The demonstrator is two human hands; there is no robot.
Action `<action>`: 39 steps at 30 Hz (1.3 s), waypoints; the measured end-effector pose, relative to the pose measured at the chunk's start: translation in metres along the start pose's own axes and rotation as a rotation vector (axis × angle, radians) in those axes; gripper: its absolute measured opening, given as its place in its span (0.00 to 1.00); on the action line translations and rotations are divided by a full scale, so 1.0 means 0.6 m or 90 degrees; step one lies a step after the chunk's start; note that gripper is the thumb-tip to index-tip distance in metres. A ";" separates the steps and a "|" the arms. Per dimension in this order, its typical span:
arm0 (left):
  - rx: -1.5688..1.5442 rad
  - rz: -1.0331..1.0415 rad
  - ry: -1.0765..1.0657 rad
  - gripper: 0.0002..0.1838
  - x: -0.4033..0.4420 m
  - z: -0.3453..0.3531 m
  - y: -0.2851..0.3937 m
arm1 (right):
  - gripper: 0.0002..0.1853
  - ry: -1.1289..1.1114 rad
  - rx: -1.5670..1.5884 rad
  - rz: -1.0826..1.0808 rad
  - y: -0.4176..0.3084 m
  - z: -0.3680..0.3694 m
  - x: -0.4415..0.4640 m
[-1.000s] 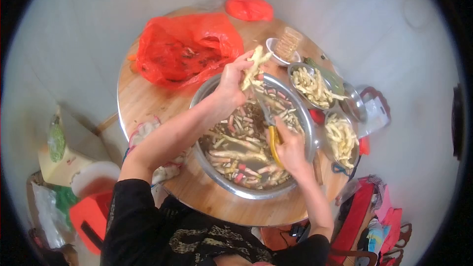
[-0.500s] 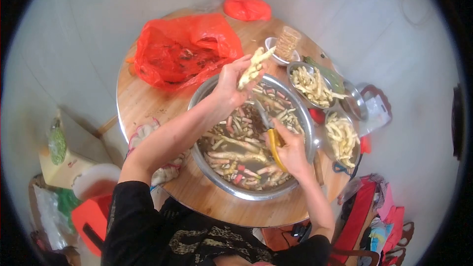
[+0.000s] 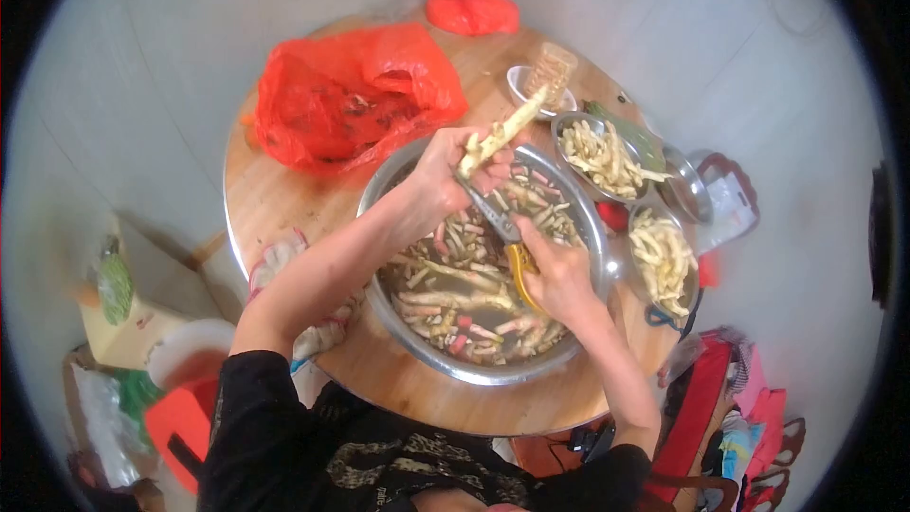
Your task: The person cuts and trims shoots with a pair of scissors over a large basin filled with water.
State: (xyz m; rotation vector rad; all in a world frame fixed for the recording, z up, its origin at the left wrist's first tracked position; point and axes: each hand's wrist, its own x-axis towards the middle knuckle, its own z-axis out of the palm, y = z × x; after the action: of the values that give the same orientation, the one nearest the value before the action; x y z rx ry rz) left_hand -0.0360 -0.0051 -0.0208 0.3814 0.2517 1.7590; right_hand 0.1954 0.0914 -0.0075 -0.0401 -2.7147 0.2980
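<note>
My left hand (image 3: 455, 169) is closed around a pale, knobbly root piece (image 3: 507, 135), held above the large metal basin (image 3: 387, 315). Yellow-handled scissors (image 3: 519, 270) are in my right hand (image 3: 561, 277), over the basin's right half. Their blades point up and left, with the tips at the lower end of the root piece. Water fills the basin, with many cut pinkish and pale pieces and a few longer roots (image 3: 460, 301) in it. My left fingers partly cover the held piece.
A red plastic bag (image 3: 355, 100) lies behind the basin at the left. Two metal bowls of pale pieces (image 3: 607, 159) (image 3: 664, 261) stand at the right. A clear container (image 3: 552, 68) rests at a white bowl (image 3: 518, 85). A smaller red bag (image 3: 471, 9) sits at the far edge.
The root piece in my left hand has turned, its long end pointing up and right. The scissors have moved up and left, and their blades have come to the piece's lower end.
</note>
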 end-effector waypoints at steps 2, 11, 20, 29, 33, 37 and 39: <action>-0.119 0.007 0.006 0.21 -0.003 0.010 0.002 | 0.31 0.020 0.068 -0.016 0.009 0.002 -0.002; -0.021 0.085 0.141 0.19 -0.002 0.048 -0.008 | 0.35 0.101 0.006 -0.072 0.036 -0.026 0.016; 0.079 0.085 0.147 0.16 0.005 0.013 0.006 | 0.30 -0.047 0.065 0.026 0.012 -0.035 -0.008; 0.241 0.137 0.180 0.17 -0.014 0.069 -0.009 | 0.27 -0.039 0.171 0.176 0.004 -0.038 -0.004; 0.245 0.106 0.232 0.17 -0.016 0.050 0.002 | 0.28 0.004 0.169 0.075 0.015 -0.026 -0.025; 0.208 0.107 0.193 0.17 -0.009 0.065 -0.011 | 0.30 0.017 0.212 0.139 0.007 -0.019 -0.024; 0.198 0.141 0.204 0.16 -0.009 0.062 -0.008 | 0.30 0.021 0.253 0.174 0.003 -0.001 -0.022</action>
State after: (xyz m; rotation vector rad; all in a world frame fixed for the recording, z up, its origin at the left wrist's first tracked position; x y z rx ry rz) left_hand -0.0165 -0.0106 0.0113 0.3569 0.7421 2.0017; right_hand 0.2078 0.0924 -0.0127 -0.2999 -2.5646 0.9018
